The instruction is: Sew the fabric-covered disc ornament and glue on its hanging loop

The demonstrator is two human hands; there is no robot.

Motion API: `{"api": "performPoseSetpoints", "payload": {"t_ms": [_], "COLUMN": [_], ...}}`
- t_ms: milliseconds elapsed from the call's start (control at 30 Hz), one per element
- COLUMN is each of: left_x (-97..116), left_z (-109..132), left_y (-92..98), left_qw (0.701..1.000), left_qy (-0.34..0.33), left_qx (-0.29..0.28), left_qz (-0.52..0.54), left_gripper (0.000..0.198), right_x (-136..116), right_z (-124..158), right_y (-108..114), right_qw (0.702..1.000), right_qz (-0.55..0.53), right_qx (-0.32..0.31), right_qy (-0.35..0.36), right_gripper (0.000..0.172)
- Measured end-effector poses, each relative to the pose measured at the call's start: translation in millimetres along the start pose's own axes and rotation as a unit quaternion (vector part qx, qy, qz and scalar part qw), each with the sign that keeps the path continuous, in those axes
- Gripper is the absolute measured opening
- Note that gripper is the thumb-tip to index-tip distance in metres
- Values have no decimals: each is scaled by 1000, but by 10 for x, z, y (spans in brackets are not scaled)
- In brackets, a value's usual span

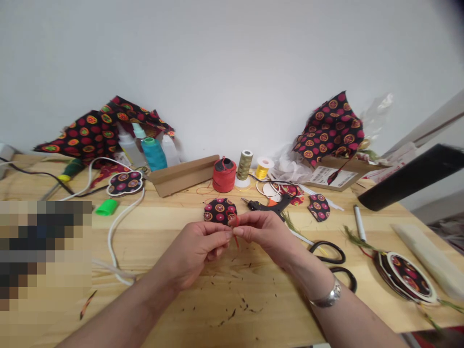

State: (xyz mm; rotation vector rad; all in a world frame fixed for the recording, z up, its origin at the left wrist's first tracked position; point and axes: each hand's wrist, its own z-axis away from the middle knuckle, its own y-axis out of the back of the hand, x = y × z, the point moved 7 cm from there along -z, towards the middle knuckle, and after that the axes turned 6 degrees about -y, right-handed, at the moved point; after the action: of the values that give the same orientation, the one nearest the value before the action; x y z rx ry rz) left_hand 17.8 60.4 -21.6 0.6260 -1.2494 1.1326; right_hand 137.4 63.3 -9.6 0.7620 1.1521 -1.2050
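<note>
Above the middle of the wooden table, my left hand (203,246) and my right hand (263,234) meet fingertip to fingertip, both closed in a pinch. Between them is red thread (237,241), looped near the right fingers with an end hanging below. Just behind lies a round patterned fabric piece (219,209), partly covered by the fingers. A large spool of red thread (224,178) stands further back. Close to my right forearm are black-handled scissors (331,253), their blades partly hidden. A glue gun (270,209) rests behind my right hand.
Olive thread (245,164) and yellow thread (263,169) stand at the back, beside a cardboard strip (184,174). Bottles (154,152) and a white cable (113,232) are left. At right are a fabric-covered disc (408,275), a marker (359,222) and a black slanted object (413,176).
</note>
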Motion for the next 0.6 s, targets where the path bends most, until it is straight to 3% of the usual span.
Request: {"api": "performPoseSetpoints", "payload": {"t_ms": [600], "left_x": [-23], "left_z": [-12], "left_y": [64], "left_qw": [997], "left_qy": [-23], "left_qx": [32], "left_qz": [-64], "left_gripper": [12], "right_x": [-13], "right_z": [0], "right_y": [10], "right_qw": [1000], "right_qz": [8], "right_qx": [19], "right_qy": [8], "right_gripper": [15]}}
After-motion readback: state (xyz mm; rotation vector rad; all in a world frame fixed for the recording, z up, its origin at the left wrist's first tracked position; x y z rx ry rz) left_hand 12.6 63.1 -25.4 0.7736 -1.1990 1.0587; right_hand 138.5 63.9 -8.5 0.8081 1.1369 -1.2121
